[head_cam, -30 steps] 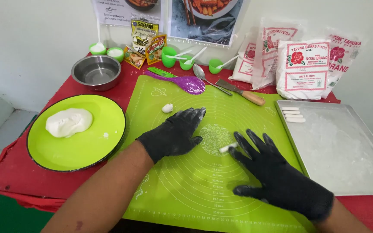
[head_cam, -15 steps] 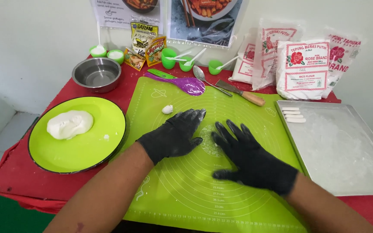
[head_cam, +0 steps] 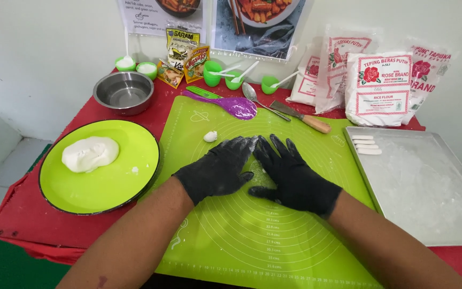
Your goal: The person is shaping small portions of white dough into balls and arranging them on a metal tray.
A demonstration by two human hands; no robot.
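Both hands wear black gloves and lie palm-down, side by side, on the green silicone mat (head_cam: 252, 235). The left hand (head_cam: 217, 168) and the right hand (head_cam: 295, 176) touch at the inner edges, fingers extended flat and only slightly spread — no grasp is visible, and whatever may sit beneath the palms is hidden, so it cannot be told whether they press on anything. The left fingertips (head_cam: 244, 143) carry a dusting of white flour. Just beyond those fingertips, to the left, lies a small lump of white dough (head_cam: 210, 136), apart from the glove. Farther beyond the fingertips rest a purple spoon (head_cam: 236, 106), a metal spoon (head_cam: 258, 96) and a wooden-handled knife (head_cam: 301, 116). Well to the left of the left hand sits a lime-green plate (head_cam: 108, 184) bearing a larger dough mass (head_cam: 90, 153); behind it stands a steel bowl (head_cam: 123, 92). To the right of the right hand lies a floured metal tray (head_cam: 429, 187) — three short dough sticks (head_cam: 365, 144) occupy its far left corner. Flour bags (head_cam: 378, 88) stand against the wall.
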